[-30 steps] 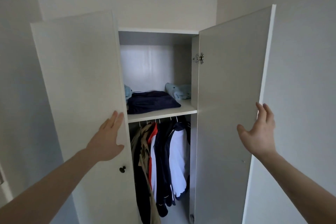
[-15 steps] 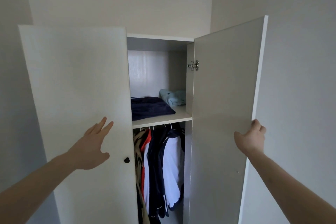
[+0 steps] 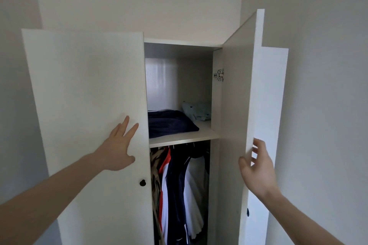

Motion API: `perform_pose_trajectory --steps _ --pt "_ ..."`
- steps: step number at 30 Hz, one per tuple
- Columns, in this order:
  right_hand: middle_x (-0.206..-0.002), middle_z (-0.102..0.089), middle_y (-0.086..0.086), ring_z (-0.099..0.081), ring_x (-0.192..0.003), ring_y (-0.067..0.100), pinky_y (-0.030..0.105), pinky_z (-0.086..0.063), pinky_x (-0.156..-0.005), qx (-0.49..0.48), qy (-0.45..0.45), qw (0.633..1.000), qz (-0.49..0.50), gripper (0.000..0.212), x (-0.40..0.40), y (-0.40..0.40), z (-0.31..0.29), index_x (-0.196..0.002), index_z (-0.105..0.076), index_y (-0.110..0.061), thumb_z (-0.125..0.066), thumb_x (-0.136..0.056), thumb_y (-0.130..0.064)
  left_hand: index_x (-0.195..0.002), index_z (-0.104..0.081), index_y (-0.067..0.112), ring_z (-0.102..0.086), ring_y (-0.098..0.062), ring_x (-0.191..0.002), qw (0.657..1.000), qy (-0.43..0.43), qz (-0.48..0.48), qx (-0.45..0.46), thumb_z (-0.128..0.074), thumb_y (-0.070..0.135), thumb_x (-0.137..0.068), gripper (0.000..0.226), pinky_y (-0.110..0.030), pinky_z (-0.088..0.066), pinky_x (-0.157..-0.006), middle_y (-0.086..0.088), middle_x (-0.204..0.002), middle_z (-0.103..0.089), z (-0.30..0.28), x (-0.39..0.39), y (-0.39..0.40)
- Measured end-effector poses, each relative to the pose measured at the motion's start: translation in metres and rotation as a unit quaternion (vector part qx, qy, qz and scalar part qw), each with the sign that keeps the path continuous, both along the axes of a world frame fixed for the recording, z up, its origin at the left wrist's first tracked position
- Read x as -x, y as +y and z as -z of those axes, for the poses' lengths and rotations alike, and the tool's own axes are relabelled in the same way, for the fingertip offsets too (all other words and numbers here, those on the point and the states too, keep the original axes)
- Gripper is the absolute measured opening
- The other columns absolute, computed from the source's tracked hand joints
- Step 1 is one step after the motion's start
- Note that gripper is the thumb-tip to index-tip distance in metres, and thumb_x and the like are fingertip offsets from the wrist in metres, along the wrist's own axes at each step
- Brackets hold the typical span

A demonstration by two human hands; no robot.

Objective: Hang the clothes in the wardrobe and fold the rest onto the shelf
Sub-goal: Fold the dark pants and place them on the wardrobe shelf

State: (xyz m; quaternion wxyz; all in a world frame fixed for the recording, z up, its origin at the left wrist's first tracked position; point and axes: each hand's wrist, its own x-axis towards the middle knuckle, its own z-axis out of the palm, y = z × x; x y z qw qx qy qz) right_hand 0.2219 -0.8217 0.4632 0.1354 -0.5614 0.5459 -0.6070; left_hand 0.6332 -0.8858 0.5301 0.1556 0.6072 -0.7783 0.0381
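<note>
The white wardrobe stands in front of me with both doors part open. My left hand [image 3: 119, 148] presses flat on the outside of the left door [image 3: 85, 89], fingers straight. My right hand [image 3: 256, 167] is spread at the free edge of the right door [image 3: 237, 105], fingers relaxed around the edge. On the shelf [image 3: 201, 134] lie a folded navy garment [image 3: 169, 123] and a folded light blue garment [image 3: 198, 110]. Below it, hung clothes [image 3: 181, 189] in tan, red, white and navy fill the rail.
A black knob [image 3: 142, 183] sits low on the left door. A metal hinge [image 3: 219, 75] shows on the right door's inner side. White walls close in on both sides, and a lit panel [image 3: 272, 105] shows behind the right door.
The left door has swung further toward shut, hiding more of the shelf. The right door has turned edge-on, and my right hand has let go of its grip and spread open.
</note>
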Motion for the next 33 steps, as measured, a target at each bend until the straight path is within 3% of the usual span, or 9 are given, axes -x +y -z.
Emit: perform_pose_trajectory --steps 2,4,9,12,17,22,30,33 --pt "-0.148 -0.048 -0.022 -0.047 -0.138 0.009 0.040 -0.050 -0.107 0.008 0.043 0.998 -0.046 0.076 -0.012 -0.007 -0.004 -0.151 -0.026 -0.050 -0.060 -0.092 -0.016 -0.158 0.021 0.031 0.018 -0.027 -0.155 1.000 0.001 -0.005 0.003 -0.071 0.031 -0.087 0.116 -0.042 -0.019 -0.125 0.008 -0.157 0.043 -0.005 0.008 -0.010" --pt "-0.159 -0.030 -0.029 -0.034 -0.147 0.004 0.038 -0.037 -0.117 0.046 0.083 0.990 -0.100 0.090 -0.022 -0.016 -0.016 -0.157 -0.013 -0.051 -0.061 -0.089 -0.018 -0.158 0.022 0.031 0.020 -0.028 -0.155 1.000 -0.003 -0.010 0.011 -0.071 0.031 -0.087 0.118 -0.043 -0.017 -0.125 0.007 -0.155 0.045 -0.011 0.014 -0.021" --pt "-0.167 -0.005 -0.027 -0.010 -0.155 0.001 0.047 -0.022 -0.125 0.121 0.158 0.966 -0.167 0.098 -0.041 -0.053 -0.047 -0.161 -0.001 -0.045 -0.065 -0.092 -0.018 -0.157 0.025 0.030 0.023 -0.031 -0.154 0.999 -0.010 -0.038 0.023 -0.072 0.031 -0.086 0.120 -0.043 -0.015 -0.125 0.004 -0.157 0.044 -0.020 0.020 -0.046" --pt "-0.169 0.004 -0.023 0.000 -0.156 0.002 0.043 -0.016 -0.125 0.146 0.196 0.953 -0.177 0.097 -0.052 -0.076 -0.050 -0.161 0.003 -0.042 -0.065 -0.093 -0.028 -0.156 0.027 0.027 0.023 -0.033 -0.153 0.998 -0.024 -0.059 0.020 -0.071 0.032 -0.087 0.120 -0.044 -0.011 -0.125 0.000 -0.158 0.043 -0.019 0.020 -0.058" --pt "-0.168 0.010 -0.022 0.007 -0.156 0.003 0.034 -0.013 -0.120 0.161 0.227 0.945 -0.171 0.103 -0.079 -0.107 -0.039 -0.161 0.003 -0.043 -0.071 -0.090 -0.048 -0.155 0.029 0.029 0.024 -0.032 -0.153 0.993 -0.030 -0.110 -0.013 -0.070 0.035 -0.089 0.120 -0.043 -0.012 -0.126 0.000 -0.158 0.044 -0.013 0.018 -0.074" --pt "-0.169 0.010 -0.021 0.010 -0.156 0.006 0.039 -0.017 -0.117 0.176 0.250 0.934 -0.187 0.102 -0.102 -0.146 -0.039 -0.161 0.000 -0.044 -0.065 -0.085 -0.069 -0.154 0.031 0.031 0.024 -0.033 -0.153 0.988 -0.013 -0.148 -0.027 -0.070 0.035 -0.090 0.120 -0.042 -0.011 -0.125 0.001 -0.158 0.044 -0.011 0.006 -0.089" --pt "-0.170 0.015 -0.012 0.015 -0.157 0.016 0.056 -0.021 -0.123 0.176 0.310 0.924 -0.140 0.098 -0.098 -0.217 -0.034 -0.162 0.002 -0.039 -0.062 -0.091 -0.059 -0.153 0.034 0.028 0.025 -0.033 -0.153 0.984 -0.005 -0.176 -0.032 -0.068 0.031 -0.091 0.120 -0.041 -0.009 -0.127 0.001 -0.155 0.047 0.003 0.003 -0.114" --pt "-0.171 0.014 -0.005 0.014 -0.157 0.024 0.058 -0.017 -0.123 0.190 0.350 0.907 -0.137 0.099 -0.097 -0.236 -0.031 -0.164 0.000 -0.032 -0.064 -0.091 -0.055 -0.146 0.041 0.031 0.028 -0.031 -0.152 0.980 0.003 -0.194 -0.033 -0.068 0.032 -0.093 0.121 -0.049 -0.009 -0.127 0.004 -0.150 0.053 0.008 0.006 -0.122"
